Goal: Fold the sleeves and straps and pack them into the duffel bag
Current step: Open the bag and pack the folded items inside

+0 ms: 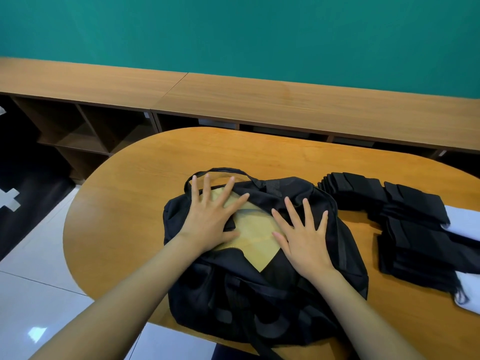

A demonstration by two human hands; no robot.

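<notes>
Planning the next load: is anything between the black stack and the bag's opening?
Yes: left hand and right hand lie flat over the duffel bag opening. Only table surface separates it from the black stack.

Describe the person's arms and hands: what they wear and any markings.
The left hand and right hand are bare, with no gloves, rings or other jewellery showing on the fingers. The left forearm and right forearm are uncovered as far as the picture's edge. No sleeve, watch, bracelet or marking is in view.

Single head-worn wide-angle view, forward and down, close over the duffel bag (259, 307).
</notes>
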